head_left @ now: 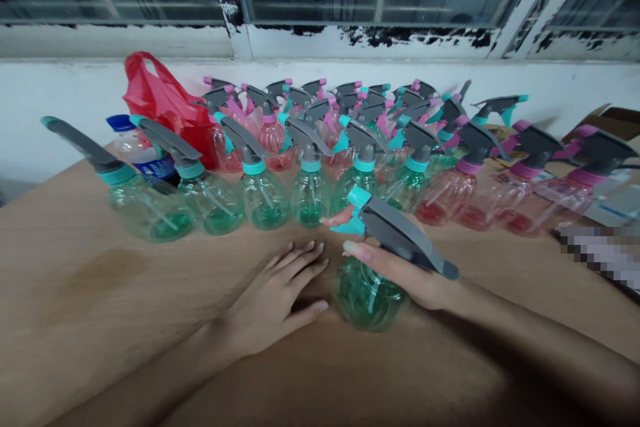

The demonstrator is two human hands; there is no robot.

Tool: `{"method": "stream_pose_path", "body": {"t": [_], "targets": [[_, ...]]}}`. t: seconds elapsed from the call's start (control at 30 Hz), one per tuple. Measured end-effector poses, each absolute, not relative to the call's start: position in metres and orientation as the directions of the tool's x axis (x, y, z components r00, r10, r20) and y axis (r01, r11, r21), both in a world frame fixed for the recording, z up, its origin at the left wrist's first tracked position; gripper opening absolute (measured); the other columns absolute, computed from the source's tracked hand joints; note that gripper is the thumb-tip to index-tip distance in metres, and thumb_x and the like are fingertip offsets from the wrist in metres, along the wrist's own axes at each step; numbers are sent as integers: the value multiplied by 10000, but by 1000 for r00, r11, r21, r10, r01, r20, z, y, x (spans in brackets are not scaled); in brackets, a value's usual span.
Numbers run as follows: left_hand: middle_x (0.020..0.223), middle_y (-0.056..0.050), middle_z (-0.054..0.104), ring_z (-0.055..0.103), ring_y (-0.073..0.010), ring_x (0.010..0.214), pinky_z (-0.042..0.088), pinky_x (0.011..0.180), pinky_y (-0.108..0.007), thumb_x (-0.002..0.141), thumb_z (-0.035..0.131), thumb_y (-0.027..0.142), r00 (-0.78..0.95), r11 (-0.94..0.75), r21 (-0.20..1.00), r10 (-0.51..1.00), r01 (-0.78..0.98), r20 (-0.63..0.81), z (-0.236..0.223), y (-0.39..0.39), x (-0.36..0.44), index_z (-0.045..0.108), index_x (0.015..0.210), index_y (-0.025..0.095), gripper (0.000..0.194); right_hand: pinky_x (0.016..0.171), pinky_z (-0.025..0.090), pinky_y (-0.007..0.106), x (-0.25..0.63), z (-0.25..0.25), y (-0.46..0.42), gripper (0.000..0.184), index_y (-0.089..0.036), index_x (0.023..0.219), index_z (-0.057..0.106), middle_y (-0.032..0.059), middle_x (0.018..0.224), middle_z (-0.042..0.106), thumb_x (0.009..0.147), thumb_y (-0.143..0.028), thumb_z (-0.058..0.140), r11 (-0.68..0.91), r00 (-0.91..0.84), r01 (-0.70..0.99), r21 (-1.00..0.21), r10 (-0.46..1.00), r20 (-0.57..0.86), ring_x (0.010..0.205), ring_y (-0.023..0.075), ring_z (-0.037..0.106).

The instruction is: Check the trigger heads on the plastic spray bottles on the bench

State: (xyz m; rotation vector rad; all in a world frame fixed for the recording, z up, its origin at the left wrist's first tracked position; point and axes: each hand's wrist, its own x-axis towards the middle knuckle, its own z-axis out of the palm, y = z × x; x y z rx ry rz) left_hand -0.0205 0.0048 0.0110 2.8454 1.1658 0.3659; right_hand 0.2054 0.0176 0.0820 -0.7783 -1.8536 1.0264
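My right hand (395,267) is wrapped round the neck of a green spray bottle (373,300) with a grey head and turquoise nozzle and trigger. That bottle is upright at the front of the other bottles, and part of its neck is hidden by my fingers. Beside it, my left hand (285,287) lies palm down on the wooden table (175,320) with fingers stretched out, holding nothing. Behind both hands runs a front row of spray bottles, green ones (263,200) with turquoise collars on the left and middle, pink ones (450,197) with pink collars on the right.
More spray bottles (273,133) stand packed behind the front row. A red plastic bag (165,100) and a blue-capped drink bottle (143,150) are at the back left. An open cardboard box (613,123) and a partly blurred flat object (600,260) lie right. Windows line the wall.
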Motion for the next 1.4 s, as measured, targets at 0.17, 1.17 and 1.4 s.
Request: {"method": "stream_pose_path", "body": {"t": [0.17,1.17,1.4], "targets": [[1403,-106,461,362,-277,1323,296,1076,-465,932,480,479,699,-721,121,692,683,181,10,5,-21,424,1364,153,544,561,431,266,205,79,18,182,-244,1019,620,-24,725,508,843,-286,607,487,-435,118,-865,809,395,607,123,515],[1406,-107,457,385,-274,1306,284,1080,-456,936,472,482,699,-718,114,696,687,164,12,5,-20,419,1366,151,546,668,475,308,205,75,18,227,-252,1054,609,-22,705,483,863,-371,573,468,-429,152,-870,825,369,569,128,452],[1414,-109,445,373,-278,1312,300,1070,-470,936,471,485,703,-720,107,693,686,161,12,5,-21,408,1370,154,549,669,486,318,206,73,19,224,-254,1044,616,-20,709,507,858,-373,580,482,-425,151,-863,820,384,564,126,471]]}}
